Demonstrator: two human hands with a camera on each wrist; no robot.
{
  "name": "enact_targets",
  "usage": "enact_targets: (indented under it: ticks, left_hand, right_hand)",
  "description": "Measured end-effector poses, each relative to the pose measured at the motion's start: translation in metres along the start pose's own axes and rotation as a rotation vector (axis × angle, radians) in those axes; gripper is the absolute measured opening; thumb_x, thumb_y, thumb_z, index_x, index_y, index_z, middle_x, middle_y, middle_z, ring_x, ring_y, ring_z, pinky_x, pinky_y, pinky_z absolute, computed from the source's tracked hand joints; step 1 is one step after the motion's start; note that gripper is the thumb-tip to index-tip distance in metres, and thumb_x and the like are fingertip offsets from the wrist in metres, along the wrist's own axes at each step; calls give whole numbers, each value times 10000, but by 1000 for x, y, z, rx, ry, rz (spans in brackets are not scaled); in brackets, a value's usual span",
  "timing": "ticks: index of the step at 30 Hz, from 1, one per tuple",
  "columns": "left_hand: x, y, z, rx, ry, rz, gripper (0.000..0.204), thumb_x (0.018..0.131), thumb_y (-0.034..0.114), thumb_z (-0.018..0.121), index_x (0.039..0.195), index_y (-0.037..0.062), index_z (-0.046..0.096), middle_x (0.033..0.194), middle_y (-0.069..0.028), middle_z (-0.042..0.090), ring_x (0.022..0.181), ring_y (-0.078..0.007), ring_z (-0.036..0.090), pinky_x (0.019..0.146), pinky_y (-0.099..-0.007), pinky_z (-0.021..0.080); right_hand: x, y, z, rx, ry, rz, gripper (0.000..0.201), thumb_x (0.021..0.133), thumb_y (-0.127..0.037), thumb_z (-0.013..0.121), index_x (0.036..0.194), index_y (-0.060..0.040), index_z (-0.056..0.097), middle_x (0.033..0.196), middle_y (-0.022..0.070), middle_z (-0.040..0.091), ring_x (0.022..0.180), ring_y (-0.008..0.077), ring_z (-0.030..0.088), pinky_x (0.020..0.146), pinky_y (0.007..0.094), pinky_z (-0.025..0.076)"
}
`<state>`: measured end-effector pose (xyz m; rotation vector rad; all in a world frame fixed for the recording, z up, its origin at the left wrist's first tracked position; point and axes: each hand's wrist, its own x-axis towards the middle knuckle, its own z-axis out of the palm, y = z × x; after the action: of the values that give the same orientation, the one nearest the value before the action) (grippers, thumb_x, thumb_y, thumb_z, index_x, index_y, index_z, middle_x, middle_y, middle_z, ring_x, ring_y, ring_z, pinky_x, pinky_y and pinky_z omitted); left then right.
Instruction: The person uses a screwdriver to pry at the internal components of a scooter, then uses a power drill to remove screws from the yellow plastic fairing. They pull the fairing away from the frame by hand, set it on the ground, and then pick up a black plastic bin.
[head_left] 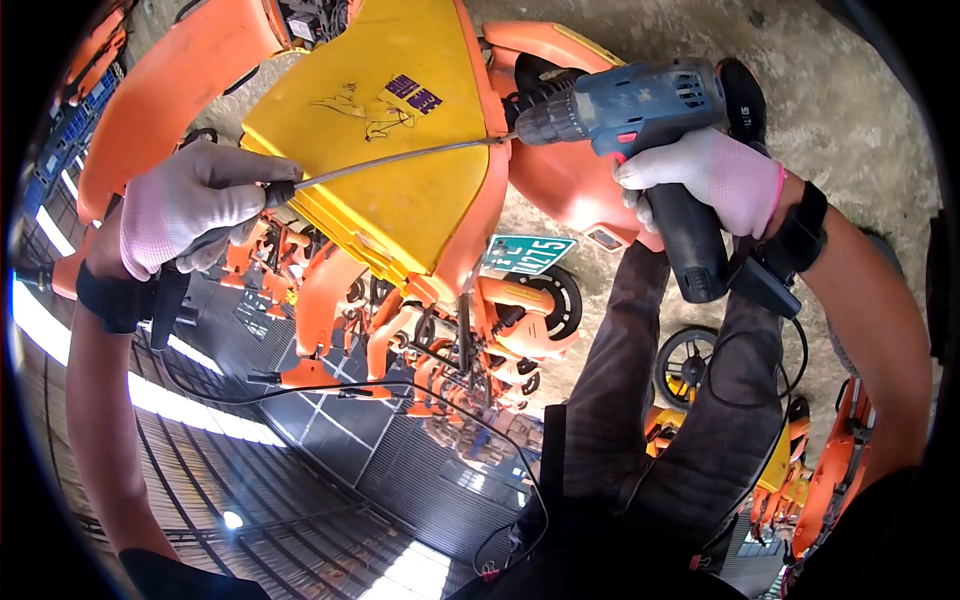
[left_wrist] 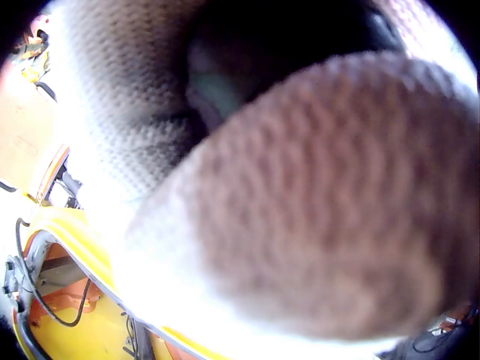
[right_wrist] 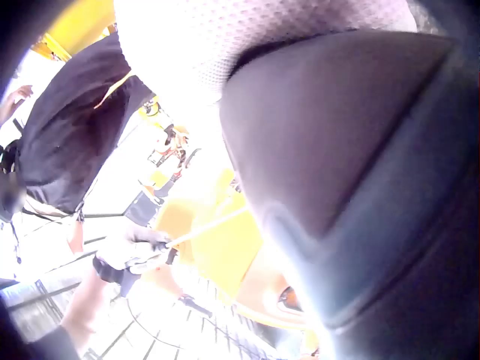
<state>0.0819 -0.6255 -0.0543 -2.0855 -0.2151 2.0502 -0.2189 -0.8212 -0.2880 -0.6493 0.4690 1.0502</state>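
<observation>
In the head view my gloved left hand [head_left: 190,205] grips the black handle [head_left: 280,192] of a long screwdriver. Its thin metal shaft [head_left: 400,158] crosses in front of a yellow panel [head_left: 400,215] with purple printing, on an orange scooter. On the other side, my gloved right hand [head_left: 700,180] holds a blue and black cordless drill [head_left: 650,100] by its grip, index finger by the red trigger. The drill's chuck [head_left: 540,120] points toward the panel's orange edge, where the screwdriver shaft ends. In the left wrist view, the glove fingers [left_wrist: 315,210] fill most of the picture.
A green licence plate [head_left: 528,254] and a wheel [head_left: 555,302] sit below the panel. Many more orange scooters [head_left: 350,330] stand behind. A black cable [head_left: 400,385] hangs across my front, and another loops by the right wrist. Concrete floor [head_left: 840,100] lies at the right.
</observation>
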Motion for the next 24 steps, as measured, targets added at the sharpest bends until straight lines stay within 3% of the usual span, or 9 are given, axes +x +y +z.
enact_targets:
  ticks: [2, 9, 11, 12, 14, 15, 20, 22, 24]
  left_hand:
    - [-1, 2, 0, 9, -8, -2, 343, 961, 146, 567, 1230, -66, 582, 656, -40, 559, 380, -49, 437, 353, -206, 346]
    - [-1, 11, 2, 1, -27, -55, 354, 957, 156, 577, 1240, -57, 576, 662, -29, 543, 384, -45, 421, 352, -203, 335]
    - [5, 11, 10, -37, -27, -82, 373, 951, 145, 575, 1258, -66, 560, 664, -29, 549, 385, -45, 427, 351, -201, 339]
    - [8, 11, 16, -77, -21, -105, 392, 945, 134, 572, 1277, -74, 544, 666, -29, 554, 386, -46, 434, 350, -198, 344]
    - [13, 17, 34, -103, -7, -109, 394, 948, 133, 566, 1278, -78, 539, 664, -28, 548, 387, -45, 424, 351, -199, 331]
    - [15, 22, 42, -123, -3, -120, 395, 950, 132, 560, 1280, -83, 534, 661, -26, 542, 389, -44, 415, 352, -201, 318]
    - [-32, 36, 42, -27, 14, -167, 377, 946, 97, 531, 1291, -53, 545, 697, -15, 540, 439, -47, 434, 377, -207, 332]
    - [-58, 43, 41, 14, 79, -161, 529, 938, 293, 626, 1302, -75, 518, 669, -38, 554, 419, -53, 459, 370, -192, 337]
    - [-67, 40, 47, 20, 109, -146, 457, 943, 219, 592, 1301, -59, 531, 668, -27, 550, 439, -54, 472, 392, -196, 358]
  right_hand:
    - [-3, -8, 5, -14, -24, -1, 280, 855, -271, 638, 794, 0, 665, 742, 77, 654, 678, 127, 607, 637, 278, 478]
    - [-6, -12, 8, 127, -62, 21, 217, 868, -215, 615, 808, -7, 624, 720, 75, 619, 622, 160, 621, 593, 304, 526]
    - [-8, -19, 9, 74, 33, 47, 223, 876, -210, 605, 790, -5, 625, 713, 75, 618, 615, 159, 619, 598, 306, 523]
    - [-4, -14, -1, 64, -33, 52, 249, 844, -251, 660, 860, -3, 671, 767, 64, 661, 690, 125, 613, 627, 277, 471]
    - [1, -13, -8, -100, -79, -62, 249, 843, -254, 662, 854, -6, 673, 764, 61, 660, 692, 124, 614, 626, 276, 470]
    - [0, -15, -8, -75, -56, -8, 254, 844, -258, 665, 838, -5, 674, 753, 57, 657, 689, 124, 614, 627, 275, 472]
    - [5, -16, -8, -61, -56, -18, 255, 838, -252, 669, 806, 1, 676, 740, 54, 655, 659, 115, 607, 626, 271, 474]
    - [3, -22, -4, -95, -50, -1, 222, 847, -217, 653, 785, -3, 657, 733, 49, 644, 652, 109, 602, 602, 271, 480]
    - [2, -27, -4, -71, -34, 48, 187, 856, -173, 638, 770, -8, 640, 721, 35, 628, 648, 93, 592, 581, 269, 482]
